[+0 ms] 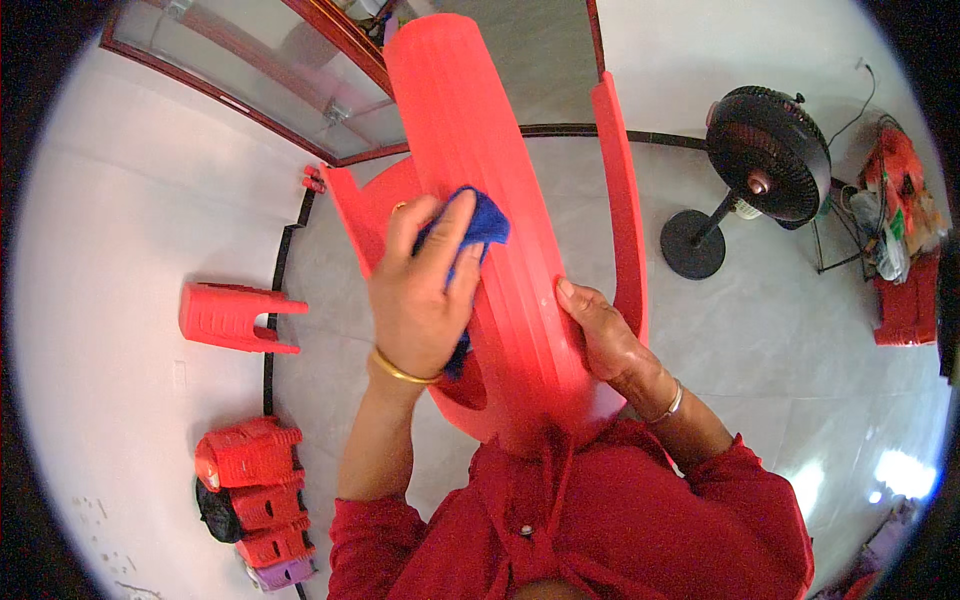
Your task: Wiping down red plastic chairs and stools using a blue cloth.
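Note:
A large red plastic stool (465,120) is tipped up in front of me, its near end against my red top. One broad, ribbed leg points away from me, and other legs show to the left and right. My left hand (424,300), slightly blurred, presses a bunched blue cloth (487,219) on the ribbed face of that leg. Part of the cloth hangs below the palm. On the right, my right hand (611,337) grips the leg's edge, thumb on top and fingers hidden behind it.
A black pedestal fan (769,161) stands at the right, near bagged items (892,202) on a rack. Along the left wall are a smaller red stool (225,319) and a pile of red plastic items (262,487). A wood-framed glass cabinet (255,82) is ahead, above grey floor tiles (690,330).

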`<state>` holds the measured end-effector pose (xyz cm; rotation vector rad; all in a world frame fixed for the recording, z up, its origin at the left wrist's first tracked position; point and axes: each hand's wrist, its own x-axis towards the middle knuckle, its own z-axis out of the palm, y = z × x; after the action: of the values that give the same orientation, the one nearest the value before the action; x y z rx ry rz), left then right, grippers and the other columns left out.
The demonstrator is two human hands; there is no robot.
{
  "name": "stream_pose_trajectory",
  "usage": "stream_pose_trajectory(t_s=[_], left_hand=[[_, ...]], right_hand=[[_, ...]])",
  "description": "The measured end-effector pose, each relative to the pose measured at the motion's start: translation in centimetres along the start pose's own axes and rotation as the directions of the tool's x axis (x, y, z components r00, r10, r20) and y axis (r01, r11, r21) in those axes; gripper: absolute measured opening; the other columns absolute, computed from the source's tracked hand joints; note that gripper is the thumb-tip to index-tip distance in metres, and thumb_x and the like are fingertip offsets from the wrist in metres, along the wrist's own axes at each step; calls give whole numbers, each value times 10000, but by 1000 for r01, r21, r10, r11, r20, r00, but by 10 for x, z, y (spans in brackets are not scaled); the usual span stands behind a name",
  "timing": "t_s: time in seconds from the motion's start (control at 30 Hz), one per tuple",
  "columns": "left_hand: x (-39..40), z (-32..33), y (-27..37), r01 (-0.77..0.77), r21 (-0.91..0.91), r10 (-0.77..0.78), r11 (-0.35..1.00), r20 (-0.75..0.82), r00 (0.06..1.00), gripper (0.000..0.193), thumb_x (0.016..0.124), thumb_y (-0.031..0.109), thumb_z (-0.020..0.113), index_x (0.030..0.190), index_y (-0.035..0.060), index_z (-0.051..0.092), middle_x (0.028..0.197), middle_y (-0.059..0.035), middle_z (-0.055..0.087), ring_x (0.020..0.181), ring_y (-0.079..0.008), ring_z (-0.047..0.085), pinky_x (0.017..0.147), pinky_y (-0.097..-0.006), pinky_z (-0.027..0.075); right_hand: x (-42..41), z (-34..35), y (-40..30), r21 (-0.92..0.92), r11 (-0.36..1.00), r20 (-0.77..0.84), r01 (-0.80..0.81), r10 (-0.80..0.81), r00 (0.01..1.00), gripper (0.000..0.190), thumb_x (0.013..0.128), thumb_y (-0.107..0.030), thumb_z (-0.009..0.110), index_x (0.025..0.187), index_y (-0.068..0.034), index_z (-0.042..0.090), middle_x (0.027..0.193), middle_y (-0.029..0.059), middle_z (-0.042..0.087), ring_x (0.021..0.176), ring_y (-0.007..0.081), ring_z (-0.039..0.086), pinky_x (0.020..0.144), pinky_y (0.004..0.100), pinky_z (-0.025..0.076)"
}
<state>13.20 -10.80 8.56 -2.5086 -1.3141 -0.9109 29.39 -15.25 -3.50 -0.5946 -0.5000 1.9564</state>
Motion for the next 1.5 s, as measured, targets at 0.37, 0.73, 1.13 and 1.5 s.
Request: stream_pose_trajectory(t_s=[0.37, 0.73, 1.13, 1.5], left_hand=[[7, 13, 1, -74, 84, 68, 994, 81, 994, 337, 700, 85, 640, 1035, 67, 613, 984, -98, 539, 788, -251, 605, 653, -330, 508], [-2, 12, 5, -93, 30, 89, 995, 105, 990, 390, 740, 94, 621, 1127, 85, 573, 972, -94, 543, 784, -274, 600, 621, -372, 500], [-6, 17, 18, -19, -58, 30, 998, 201, 979, 352, 748, 70, 623, 1099, 75, 607, 995, -130, 565, 854, -300, 600, 695, -368, 511], [-20, 18, 16, -175, 28, 169, 984, 140, 976, 335, 682, 78, 653, 1014, 57, 613, 926, -68, 542, 681, -218, 599, 576, -327, 498]], right_hand=[[-1, -8, 2, 27, 1000, 13, -9, 9, 1000, 449, 934, -378, 450, 1132, 14, 544, 1069, 109, 618, 936, 188, 608, 854, 335, 486], [-4, -13, 3, 35, 999, 17, -36, 36, 999, 463, 936, -390, 439, 1134, 15, 543, 1059, 104, 621, 926, 184, 615, 840, 329, 497], [-7, -24, 4, 76, 997, -14, -10, 11, 1000, 418, 929, -361, 469, 1075, 16, 578, 1059, 106, 626, 922, 175, 617, 844, 315, 497], [-4, -20, 2, -13, 1000, -23, 14, -15, 1000, 487, 918, -422, 463, 1096, 19, 564, 1046, 115, 628, 901, 177, 624, 824, 320, 501]])
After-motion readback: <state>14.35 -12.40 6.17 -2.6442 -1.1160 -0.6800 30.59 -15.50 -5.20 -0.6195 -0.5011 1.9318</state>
